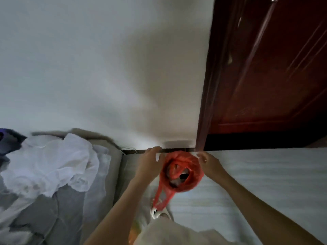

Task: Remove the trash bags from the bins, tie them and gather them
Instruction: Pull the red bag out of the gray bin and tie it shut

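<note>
A red plastic trash bag (184,171) lines a small bin on the pale floor by the wall, its mouth open and scraps showing inside. One red handle loop (160,200) hangs down the bin's near side. My left hand (150,160) is at the bag's left rim, with fingers curled by the edge. My right hand (206,161) grips the right rim with bent fingers. The bin itself is hidden under the bag.
A bed (58,200) with grey sheet and crumpled white bedding (51,161) stands at the left. A dark red door (276,71) and its frame rise at the right. A white wall (106,68) stands straight ahead. Small white objects (155,212) lie on the floor near my body.
</note>
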`<state>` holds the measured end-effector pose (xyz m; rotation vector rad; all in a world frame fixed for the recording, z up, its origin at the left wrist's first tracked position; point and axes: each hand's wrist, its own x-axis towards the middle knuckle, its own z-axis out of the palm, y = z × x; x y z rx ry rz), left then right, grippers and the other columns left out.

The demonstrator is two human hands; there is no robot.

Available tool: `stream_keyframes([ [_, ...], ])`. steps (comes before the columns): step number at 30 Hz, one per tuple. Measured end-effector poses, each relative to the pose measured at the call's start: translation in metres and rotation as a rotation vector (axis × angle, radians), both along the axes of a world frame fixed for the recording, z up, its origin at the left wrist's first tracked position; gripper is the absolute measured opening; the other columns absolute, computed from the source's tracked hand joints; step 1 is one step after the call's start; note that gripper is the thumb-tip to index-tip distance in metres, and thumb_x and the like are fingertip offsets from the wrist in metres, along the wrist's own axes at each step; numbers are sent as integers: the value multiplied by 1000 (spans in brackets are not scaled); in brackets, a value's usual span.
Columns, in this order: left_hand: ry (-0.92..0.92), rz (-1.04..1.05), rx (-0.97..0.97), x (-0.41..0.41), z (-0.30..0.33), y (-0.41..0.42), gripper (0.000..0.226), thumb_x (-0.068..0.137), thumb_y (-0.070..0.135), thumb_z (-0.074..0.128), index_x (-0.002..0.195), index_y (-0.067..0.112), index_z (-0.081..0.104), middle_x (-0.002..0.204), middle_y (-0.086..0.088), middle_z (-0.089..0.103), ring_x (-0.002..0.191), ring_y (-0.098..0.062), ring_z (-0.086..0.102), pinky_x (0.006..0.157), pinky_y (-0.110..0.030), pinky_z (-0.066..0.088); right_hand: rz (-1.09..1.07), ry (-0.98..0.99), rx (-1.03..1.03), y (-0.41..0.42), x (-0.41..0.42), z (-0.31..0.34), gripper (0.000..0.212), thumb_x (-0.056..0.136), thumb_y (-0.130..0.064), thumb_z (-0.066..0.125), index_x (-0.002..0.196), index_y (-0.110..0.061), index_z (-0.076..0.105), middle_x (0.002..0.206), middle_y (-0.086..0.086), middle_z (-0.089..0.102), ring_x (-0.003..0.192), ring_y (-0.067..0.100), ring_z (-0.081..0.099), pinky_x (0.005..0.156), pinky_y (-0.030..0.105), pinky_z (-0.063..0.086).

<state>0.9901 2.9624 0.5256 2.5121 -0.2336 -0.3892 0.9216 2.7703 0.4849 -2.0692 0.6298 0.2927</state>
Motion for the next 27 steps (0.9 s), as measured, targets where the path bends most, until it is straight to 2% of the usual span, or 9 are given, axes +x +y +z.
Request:
stream_keyframes([
  [4, 96, -195, 25, 82, -7, -13, 31, 91, 16, 52, 121, 10, 57, 121, -8, 58, 109, -26, 58, 98, -31, 43, -235, 48, 13, 7, 38, 2, 30, 95, -15, 39, 121, -11, 54, 124, 11, 59, 115, 27, 54, 94, 30, 40],
  [7, 140, -306, 88, 108, -18, -29, 32, 92, 17, 49, 122, 14, 57, 124, -7, 56, 111, -24, 56, 97, -28, 40, -341, 76, 15, 7, 36, -4, 33, 95, -14, 37, 124, -10, 51, 125, 11, 59, 114, 26, 54, 94, 31, 42],
  [10, 125, -408, 116, 119, -44, -44, 30, 93, 13, 49, 122, 7, 56, 124, -14, 56, 112, -29, 55, 97, -29, 38, -447, 108, 11, 6, 26, -28, 32, 95, -12, 36, 123, -10, 52, 121, 12, 61, 109, 26, 57, 91, 33, 44],
  [13, 134, -519, 148, 127, -109, -62, 30, 95, 15, 47, 121, 3, 55, 123, -16, 55, 116, -30, 52, 98, -33, 37, -522, 118, -20, -4, 21, -89, 33, 96, -12, 36, 125, -11, 51, 122, 11, 60, 112, 25, 56, 94, 33, 43],
  [19, 107, -712, 280, 154, -314, -83, 37, 96, 21, 43, 131, 12, 45, 130, -9, 48, 121, -22, 47, 101, -30, 37, -552, 179, -99, -3, 37, -275, 35, 95, -13, 37, 129, -13, 47, 126, 10, 55, 117, 24, 51, 95, 36, 44],
  [21, 16, -756, 343, 168, -385, -89, 44, 96, 22, 42, 138, 11, 36, 136, -10, 44, 126, -24, 43, 103, -33, 37, -514, 174, -172, -4, 49, -344, 39, 94, -16, 39, 133, -13, 41, 129, 11, 50, 118, 26, 46, 96, 38, 42],
  [24, -79, -753, 437, 187, -475, -100, 55, 97, 35, 35, 145, 11, 23, 147, -12, 34, 135, -28, 33, 106, -44, 32, -486, 114, -238, -4, 71, -426, 49, 95, -29, 40, 140, -15, 29, 137, 9, 41, 125, 27, 39, 99, 42, 41],
  [26, -80, -727, 424, 196, -520, -107, 55, 98, 40, 31, 145, 12, 24, 147, -12, 35, 134, -30, 34, 107, -47, 30, -452, 77, -252, -6, 84, -468, 56, 95, -37, 37, 144, -17, 19, 143, 7, 35, 130, 26, 36, 103, 43, 39],
  [27, -126, -726, 431, 198, -531, -112, 52, 98, 39, 30, 142, 12, 31, 141, -14, 42, 130, -32, 40, 105, -49, 32, -437, 85, -242, -10, 89, -478, 56, 96, -38, 35, 145, -18, 17, 143, 6, 35, 130, 26, 37, 103, 43, 38],
])
